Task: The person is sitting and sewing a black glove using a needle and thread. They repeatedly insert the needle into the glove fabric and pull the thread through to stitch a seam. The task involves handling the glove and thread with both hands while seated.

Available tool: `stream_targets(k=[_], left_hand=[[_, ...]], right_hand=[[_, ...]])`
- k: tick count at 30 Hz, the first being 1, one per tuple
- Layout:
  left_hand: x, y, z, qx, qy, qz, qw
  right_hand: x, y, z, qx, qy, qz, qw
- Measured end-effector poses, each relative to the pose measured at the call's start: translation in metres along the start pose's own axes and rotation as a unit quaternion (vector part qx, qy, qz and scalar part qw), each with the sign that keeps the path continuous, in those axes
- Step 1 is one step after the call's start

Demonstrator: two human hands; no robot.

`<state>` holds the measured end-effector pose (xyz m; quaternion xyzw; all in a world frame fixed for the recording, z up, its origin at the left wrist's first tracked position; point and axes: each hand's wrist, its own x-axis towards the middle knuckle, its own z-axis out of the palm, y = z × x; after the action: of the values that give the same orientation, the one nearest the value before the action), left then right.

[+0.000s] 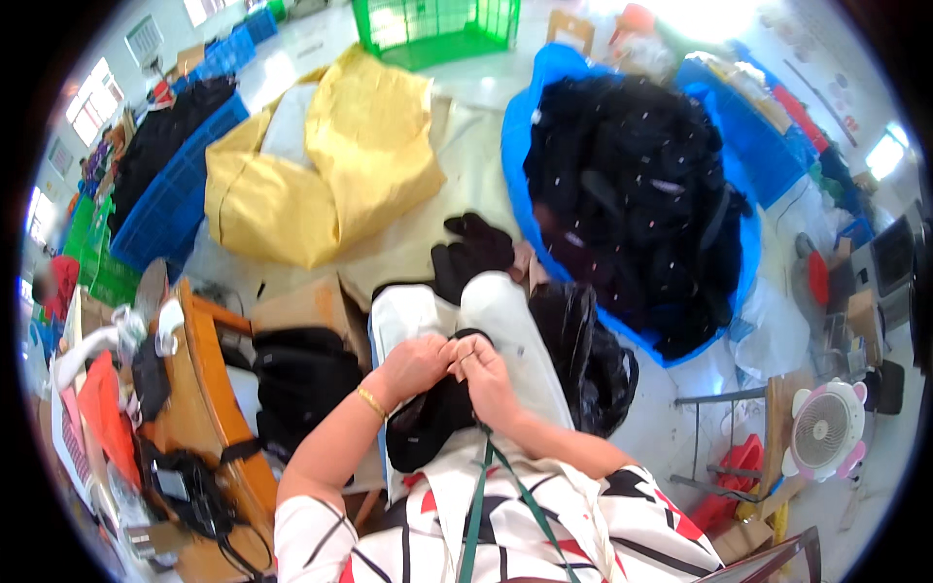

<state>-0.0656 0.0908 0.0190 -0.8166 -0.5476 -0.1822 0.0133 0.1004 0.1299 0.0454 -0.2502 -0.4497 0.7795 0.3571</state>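
Both hands meet over my lap, fingertips pinched together on a black fabric piece [434,413] that hangs down between my forearms. My left hand [416,367], with a gold bracelet at the wrist, is closed on its upper edge. Close against it, my right hand [489,381], wearing a ring, is closed at the same edge. Whether the piece is a sock or a glove cannot be told. Pale cloth [515,335] covers my knees. More black knitted pieces [471,255] lie just beyond them. A green cord [478,510] runs up my front to beside my right hand.
A blue sack [517,165] full of black pieces stands ahead right; a yellow woven sack [374,146] lies ahead left. Beside my legs are a black plastic bag [573,350] and a wooden chair [209,389]. A white fan [827,429] stands at right, a green crate [437,29] far ahead.
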Motion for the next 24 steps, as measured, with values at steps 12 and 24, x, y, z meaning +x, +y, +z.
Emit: stream_targets(k=[12, 24], left_hand=[[-0.029, 0.039, 0.033, -0.184, -0.030, -0.139, 0.973], [-0.024, 0.025, -0.010, -0.371, -0.105, -0.285, 0.878]], right_hand=[[-0.028, -0.001, -0.044, -0.321, -0.016, -0.140, 0.936], [-0.038, -0.025, -0.065, -0.526, -0.100, -0.230, 0.813]])
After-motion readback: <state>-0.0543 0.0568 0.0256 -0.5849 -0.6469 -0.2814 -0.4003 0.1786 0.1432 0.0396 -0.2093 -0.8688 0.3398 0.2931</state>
